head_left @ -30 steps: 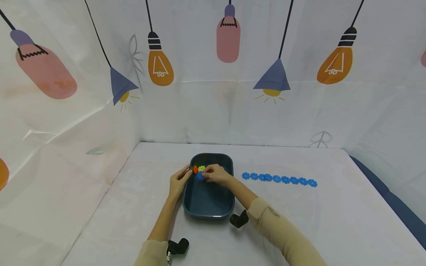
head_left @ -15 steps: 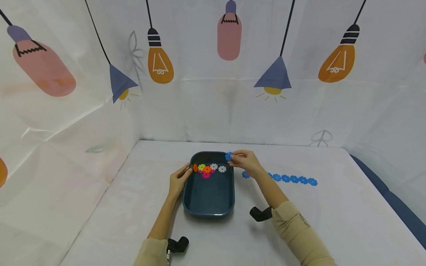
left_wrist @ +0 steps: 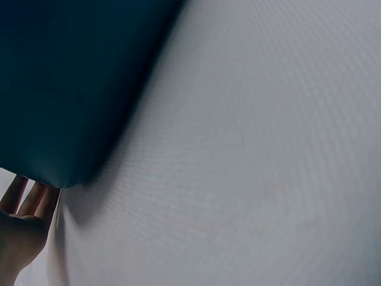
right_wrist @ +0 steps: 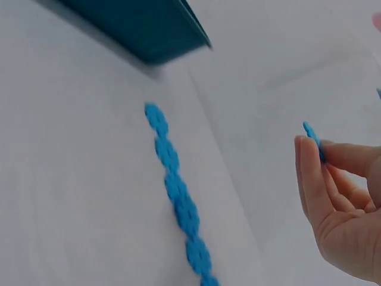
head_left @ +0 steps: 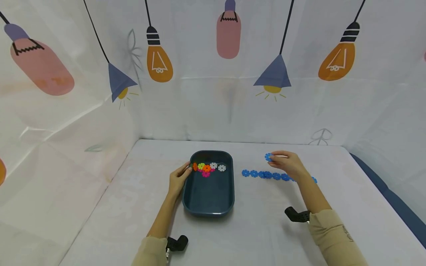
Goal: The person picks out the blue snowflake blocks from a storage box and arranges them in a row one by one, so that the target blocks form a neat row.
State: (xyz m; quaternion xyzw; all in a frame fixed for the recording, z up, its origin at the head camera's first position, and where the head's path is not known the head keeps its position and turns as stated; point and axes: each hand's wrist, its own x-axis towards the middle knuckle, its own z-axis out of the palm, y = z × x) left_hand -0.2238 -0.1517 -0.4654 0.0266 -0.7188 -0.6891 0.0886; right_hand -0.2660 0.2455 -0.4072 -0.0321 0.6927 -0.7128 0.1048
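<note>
In the head view my right hand (head_left: pixel 287 163) pinches one blue flower-shaped plastic disc (head_left: pixel 268 157) between thumb and fingers. It is raised above the table, behind a row of blue flower discs (head_left: pixel 254 173). The right wrist view shows this held disc (right_wrist: pixel 312 138) edge-on. My left hand (head_left: pixel 178 179) grips the left rim of a dark teal tray (head_left: pixel 209 199), near its far corner. Toward the tray's far end lie several flower discs: a yellow one (head_left: pixel 201 166), an orange one (head_left: pixel 206 168), pink ones (head_left: pixel 206 174) and white ones (head_left: pixel 222 168). Another orange disc (head_left: pixel 195 167) stands by the left wall.
The row of blue discs runs rightward from beside the tray on the white table (head_left: pixel 266 229). My right forearm hides part of its right end. A white printed sheet (head_left: pixel 199 111) hangs behind the table. Black wrist cameras (head_left: pixel 297 215) sit on both forearms.
My right hand has come out of the tray with a blue disc and moved right, over the table behind the row. My left hand has stayed on the tray's rim.
</note>
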